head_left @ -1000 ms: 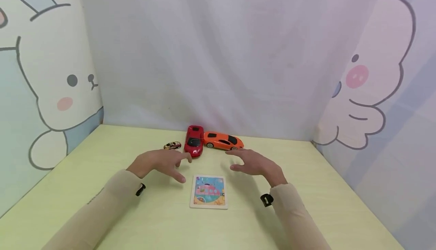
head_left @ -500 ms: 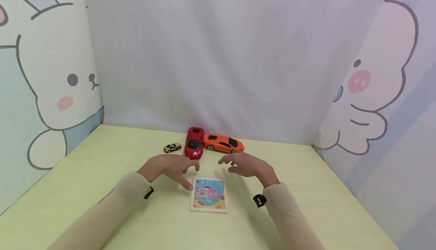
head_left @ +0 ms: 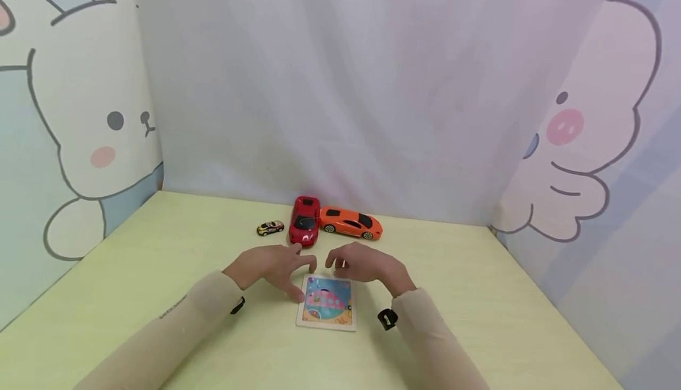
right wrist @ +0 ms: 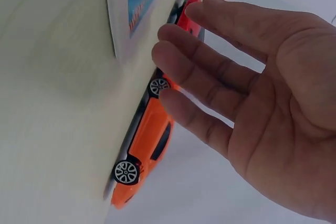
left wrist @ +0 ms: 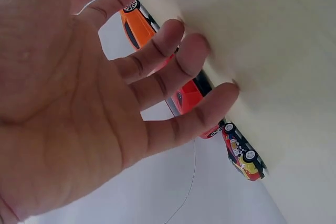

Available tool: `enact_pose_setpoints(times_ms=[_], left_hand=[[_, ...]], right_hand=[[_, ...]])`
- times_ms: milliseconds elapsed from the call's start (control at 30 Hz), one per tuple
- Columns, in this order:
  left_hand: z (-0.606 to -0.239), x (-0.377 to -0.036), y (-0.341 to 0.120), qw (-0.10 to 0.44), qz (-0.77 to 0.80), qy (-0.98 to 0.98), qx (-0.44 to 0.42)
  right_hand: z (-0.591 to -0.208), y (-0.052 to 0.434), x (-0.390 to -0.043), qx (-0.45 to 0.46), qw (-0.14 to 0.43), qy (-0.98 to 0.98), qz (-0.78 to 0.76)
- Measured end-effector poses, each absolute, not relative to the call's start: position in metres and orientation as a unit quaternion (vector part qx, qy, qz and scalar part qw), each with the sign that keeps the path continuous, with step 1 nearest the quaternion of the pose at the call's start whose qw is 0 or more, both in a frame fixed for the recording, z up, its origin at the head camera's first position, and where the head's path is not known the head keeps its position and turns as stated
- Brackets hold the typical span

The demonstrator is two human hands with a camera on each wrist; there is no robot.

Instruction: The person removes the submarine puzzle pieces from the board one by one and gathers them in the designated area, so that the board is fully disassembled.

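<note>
A small square picture puzzle board (head_left: 326,302) lies flat on the pale yellow-green table (head_left: 159,272). My left hand (head_left: 276,266) hovers over its upper left corner, fingers spread and relaxed, holding nothing. My right hand (head_left: 357,263) hovers over its upper right corner, also spread and empty. Both wrist views show loose fingers (left wrist: 173,82) above the table. The puzzle board's edge (right wrist: 142,9) lies beside my right fingers (right wrist: 210,72).
Behind the hands stand a red toy car (head_left: 304,220), an orange toy car (head_left: 350,223) and a tiny yellow toy car (head_left: 269,228). Cartoon-printed walls and a white curtain enclose the table on three sides.
Both hands have drawn inward and nearer, from beside the toy cars to the top corners of the puzzle board. The cars and the board have not moved.
</note>
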State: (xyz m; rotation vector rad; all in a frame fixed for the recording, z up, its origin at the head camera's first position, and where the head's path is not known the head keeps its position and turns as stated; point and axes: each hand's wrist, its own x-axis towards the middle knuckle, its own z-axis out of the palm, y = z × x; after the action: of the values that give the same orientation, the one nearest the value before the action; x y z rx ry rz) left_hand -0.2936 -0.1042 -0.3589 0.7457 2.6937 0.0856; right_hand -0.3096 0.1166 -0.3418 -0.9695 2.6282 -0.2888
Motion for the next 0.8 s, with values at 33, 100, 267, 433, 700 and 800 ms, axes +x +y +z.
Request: enact_pose_setpoints(times_ms=[33,100,267,433,700,800], left_hand=[[-0.359,-0.294,-0.104,0.171,0.028,0.949,0.262],[-0.360,-0.294,-0.104,0.173,0.028,0.950,0.259],[-0.360,-0.294,-0.105,0.173,0.023,0.950,0.260],[-0.361,-0.294,-0.105,0.179,0.024,0.948,0.261],[-0.359,-0.293,-0.106,0.198,0.038,0.948,0.247],[-0.359,-0.293,-0.106,0.201,0.038,0.948,0.245]], right_hand=[[-0.343,0.114,-0.309,-0.342,0.166,0.919,-0.105],[-0.346,0.110,-0.308,-0.350,0.170,0.915,-0.109],[-0.351,0.101,-0.306,-0.360,0.179,0.910,-0.103],[-0.355,0.098,-0.304,-0.356,0.180,0.912,-0.098],[-0.356,0.097,-0.305,-0.363,0.177,0.910,-0.099],[-0.354,0.097,-0.304,-0.360,0.181,0.910,-0.100]])
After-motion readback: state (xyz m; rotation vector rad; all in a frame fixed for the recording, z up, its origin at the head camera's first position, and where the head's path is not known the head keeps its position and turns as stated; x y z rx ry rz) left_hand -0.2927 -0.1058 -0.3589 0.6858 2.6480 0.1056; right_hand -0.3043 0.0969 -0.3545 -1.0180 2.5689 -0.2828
